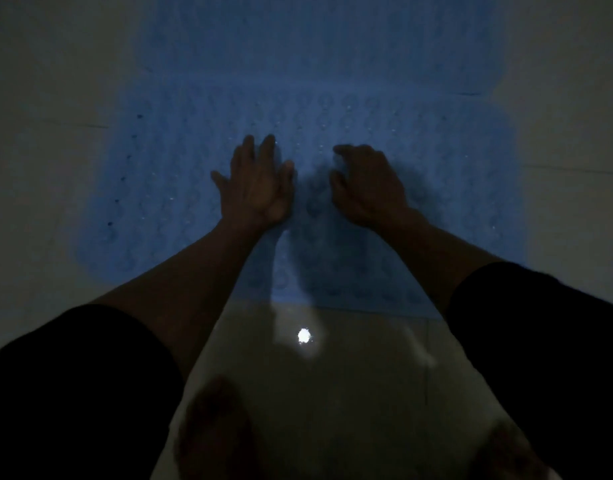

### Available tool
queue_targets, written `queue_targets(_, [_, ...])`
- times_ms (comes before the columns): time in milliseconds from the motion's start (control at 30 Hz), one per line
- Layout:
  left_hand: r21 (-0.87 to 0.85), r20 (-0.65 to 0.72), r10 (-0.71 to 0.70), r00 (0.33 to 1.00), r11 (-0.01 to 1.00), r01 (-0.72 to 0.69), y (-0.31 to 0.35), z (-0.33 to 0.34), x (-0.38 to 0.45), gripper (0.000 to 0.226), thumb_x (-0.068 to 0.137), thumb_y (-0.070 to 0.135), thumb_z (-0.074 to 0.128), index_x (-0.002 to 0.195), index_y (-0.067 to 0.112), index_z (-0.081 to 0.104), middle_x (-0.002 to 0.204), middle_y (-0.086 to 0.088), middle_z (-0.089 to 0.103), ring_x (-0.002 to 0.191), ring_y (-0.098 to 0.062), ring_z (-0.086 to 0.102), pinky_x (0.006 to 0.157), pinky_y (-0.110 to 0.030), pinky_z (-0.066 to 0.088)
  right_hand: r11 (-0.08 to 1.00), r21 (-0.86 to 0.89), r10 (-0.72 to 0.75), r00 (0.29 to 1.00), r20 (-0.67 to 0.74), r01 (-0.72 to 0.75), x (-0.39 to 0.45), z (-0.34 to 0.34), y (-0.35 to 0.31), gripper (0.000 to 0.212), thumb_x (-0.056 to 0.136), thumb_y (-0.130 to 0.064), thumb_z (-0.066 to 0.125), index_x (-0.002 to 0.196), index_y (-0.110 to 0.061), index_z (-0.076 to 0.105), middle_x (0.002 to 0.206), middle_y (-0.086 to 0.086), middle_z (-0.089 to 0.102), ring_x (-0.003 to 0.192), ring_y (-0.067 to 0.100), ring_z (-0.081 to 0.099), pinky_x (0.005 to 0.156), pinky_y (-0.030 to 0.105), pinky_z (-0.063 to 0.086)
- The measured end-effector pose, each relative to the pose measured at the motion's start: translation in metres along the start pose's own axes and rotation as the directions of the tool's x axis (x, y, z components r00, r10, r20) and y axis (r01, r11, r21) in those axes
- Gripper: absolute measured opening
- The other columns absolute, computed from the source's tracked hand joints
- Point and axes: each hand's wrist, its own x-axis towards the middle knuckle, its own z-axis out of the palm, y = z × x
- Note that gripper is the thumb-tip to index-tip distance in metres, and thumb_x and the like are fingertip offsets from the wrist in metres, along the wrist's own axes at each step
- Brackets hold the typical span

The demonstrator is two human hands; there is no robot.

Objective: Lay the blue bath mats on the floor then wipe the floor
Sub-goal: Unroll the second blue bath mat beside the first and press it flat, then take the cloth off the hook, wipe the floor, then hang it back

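Left hand (254, 183) spread flat, right hand (363, 183) loosely curled, empty, on near blue mat (454, 202). Second mat (315, 39) at twelve o'clock. Risks: creeping on glossy floor (350, 375), trapped ripples.

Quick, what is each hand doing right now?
Left hand: open, fingers spread over the blue bath mat.
Right hand: fingers loosely curled, holding nothing.

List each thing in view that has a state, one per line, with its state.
Near mat: flat on the floor, under both hands.
Far mat: flat on the floor beyond the near one.
Left hand: fingers straight and spread, over the near mat.
Right hand: fingers loosely curled, holding nothing.
Floor: glossy, reflecting a bright light.
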Motion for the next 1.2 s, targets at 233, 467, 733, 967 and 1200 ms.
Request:
queue_targets(233, [-0.019, -0.016, 0.091, 0.996, 0.996, -0.092, 0.057, 0.018, 0.043, 0.058, 0.104, 0.046, 0.037, 0.155, 0.021, 0.027, 0.163, -0.012, 0.021, 0.151, -0.031, 0.020, 0.117, -0.067, 0.009, 0.990, 0.014, 0.138, 0.990, -0.016, -0.138, 0.031, -0.038, 0.047, 0.049, 0.092, -0.018, 0.052, 0.141, -0.015, 0.047, 0.136, 0.015, 0.050, 0.129, 0.033, 0.042, 0.104, 0.044, 0.039])
queue_targets(467, [-0.034, 0.099, 0.080, 0.992, 0.996, -0.077, 0.106, -0.069, 0.014, 0.058, 0.105, 0.044, 0.036, 0.156, 0.021, 0.024, 0.165, -0.013, 0.016, 0.151, -0.032, 0.019, 0.119, -0.065, 0.009, 0.964, 0.042, 0.258, 0.964, 0.068, -0.262, 0.008, -0.131, 0.014, 0.047, 0.092, -0.020, 0.054, 0.138, -0.016, 0.050, 0.137, 0.014, 0.051, 0.128, 0.031, 0.048, 0.100, 0.040, 0.044])
queue_targets(733, [-0.042, 0.179, 0.047, 0.983, 0.998, -0.040, 0.144, -0.218, -0.047, 0.059, 0.104, 0.045, 0.037, 0.155, 0.018, 0.027, 0.162, -0.014, 0.022, 0.147, -0.036, 0.028, 0.116, -0.068, 0.016, 0.951, 0.068, 0.289, 0.946, 0.149, -0.301, -0.035, -0.260, -0.084, 0.045, 0.091, -0.019, 0.055, 0.136, -0.017, 0.053, 0.135, 0.012, 0.053, 0.127, 0.028, 0.050, 0.099, 0.039, 0.047])
queue_targets(967, [-0.042, 0.211, 0.064, 0.975, 0.998, -0.056, 0.177, -0.354, -0.106, 0.058, 0.103, 0.043, 0.040, 0.153, 0.015, 0.030, 0.160, -0.017, 0.026, 0.141, -0.040, 0.037, 0.112, -0.066, 0.027, 0.953, 0.076, 0.272, 0.938, 0.213, -0.294, -0.072, -0.374, -0.178, 0.046, 0.092, -0.018, 0.058, 0.137, -0.014, 0.052, 0.133, 0.015, 0.055, 0.119, 0.027, 0.057, 0.090, 0.034, 0.048])
queue_targets(1200, [0.005, 0.170, 0.079, 0.982, 0.997, -0.081, 0.216, -0.520, -0.143, 0.058, 0.104, 0.044, 0.038, 0.154, 0.016, 0.028, 0.162, -0.016, 0.023, 0.143, -0.040, 0.034, 0.113, -0.064, 0.028, 0.966, 0.118, 0.205, 0.962, 0.181, -0.229, -0.081, -0.511, -0.279, 0.046, 0.092, -0.019, 0.058, 0.137, -0.015, 0.053, 0.133, 0.014, 0.054, 0.122, 0.027, 0.055, 0.094, 0.034, 0.048])
